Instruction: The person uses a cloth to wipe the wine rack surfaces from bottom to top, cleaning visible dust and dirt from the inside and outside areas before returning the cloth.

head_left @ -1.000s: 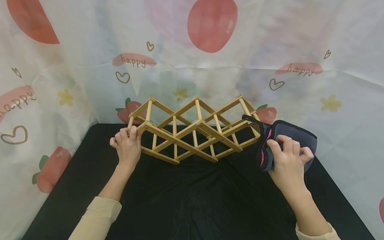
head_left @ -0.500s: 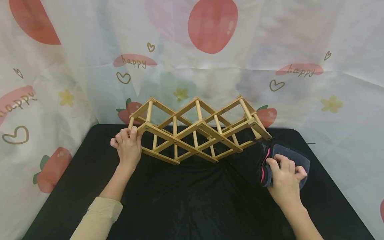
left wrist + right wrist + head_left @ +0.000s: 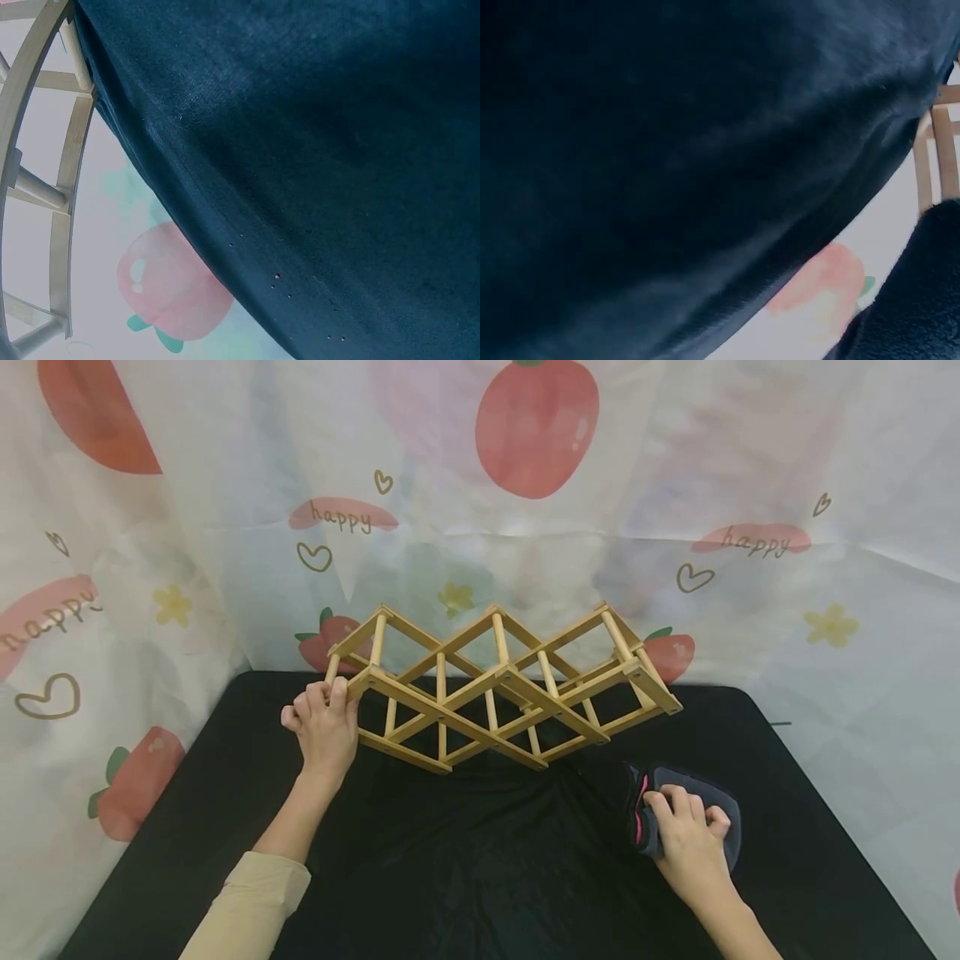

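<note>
A light wooden lattice rack [image 3: 442,710] with crossed slats and round dowels stands at the back of the table. My left hand [image 3: 327,735] grips its left end, fingers bent over the slat and dowel there. The rack's slats [image 3: 60,255] also show at the left edge of the left wrist view. My right hand [image 3: 693,847] holds a folded dark blue-grey cloth item [image 3: 701,781] with black edging and a pink strip, low over the right side of the table. Fuzzy dark fabric [image 3: 926,292] of it fills the right wrist view's lower right corner.
The table [image 3: 480,860] wears a black, slightly wrinkled cloth. Behind it and on both sides hangs a white curtain [image 3: 420,452] printed with fruit, flowers, hearts and "happy".
My right hand has brought the folded cloth item down, nearer to me and slightly left, away from the rack's right end, which now shows fully. My left hand keeps its grip.
</note>
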Action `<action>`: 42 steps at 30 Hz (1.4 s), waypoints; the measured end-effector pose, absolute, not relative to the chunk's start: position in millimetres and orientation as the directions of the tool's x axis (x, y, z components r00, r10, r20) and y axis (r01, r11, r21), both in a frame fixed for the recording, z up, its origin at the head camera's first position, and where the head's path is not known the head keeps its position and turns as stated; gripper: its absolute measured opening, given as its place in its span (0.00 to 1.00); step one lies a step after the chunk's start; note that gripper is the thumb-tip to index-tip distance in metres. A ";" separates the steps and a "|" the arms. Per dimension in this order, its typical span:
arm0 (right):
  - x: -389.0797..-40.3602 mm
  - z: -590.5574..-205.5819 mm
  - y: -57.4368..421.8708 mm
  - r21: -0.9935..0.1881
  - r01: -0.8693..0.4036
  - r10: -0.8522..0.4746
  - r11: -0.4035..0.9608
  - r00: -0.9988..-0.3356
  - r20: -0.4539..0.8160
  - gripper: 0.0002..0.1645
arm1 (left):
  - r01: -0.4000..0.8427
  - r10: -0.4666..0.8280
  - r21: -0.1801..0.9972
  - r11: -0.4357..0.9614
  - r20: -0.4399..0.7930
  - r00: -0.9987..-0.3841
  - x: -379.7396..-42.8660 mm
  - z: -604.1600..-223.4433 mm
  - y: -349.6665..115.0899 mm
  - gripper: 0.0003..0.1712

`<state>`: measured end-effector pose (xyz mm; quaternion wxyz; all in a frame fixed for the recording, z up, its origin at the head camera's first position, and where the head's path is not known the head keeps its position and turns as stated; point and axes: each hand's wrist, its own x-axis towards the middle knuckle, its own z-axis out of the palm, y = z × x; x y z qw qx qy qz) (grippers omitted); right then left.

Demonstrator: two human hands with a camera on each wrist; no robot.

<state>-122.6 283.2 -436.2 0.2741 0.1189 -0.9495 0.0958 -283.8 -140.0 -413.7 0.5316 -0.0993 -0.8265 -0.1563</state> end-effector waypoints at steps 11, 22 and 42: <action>-121.3 -448.8 283.0 -0.107 -0.243 -0.191 0.964 -0.914 0.359 0.38 | 0.321 0.002 0.151 0.935 0.904 -0.428 -283.7 -414.0 -139.8 0.18; -121.9 -455.4 279.8 -0.044 -0.211 -0.198 0.976 -0.957 0.210 0.40 | 0.332 0.001 0.156 0.930 0.905 -0.426 -283.9 -415.0 -140.1 0.18; -122.7 -455.9 274.3 0.090 -0.239 -0.249 0.967 -0.962 0.114 0.41 | 0.338 0.010 0.149 0.929 0.905 -0.426 -284.4 -414.3 -140.5 0.17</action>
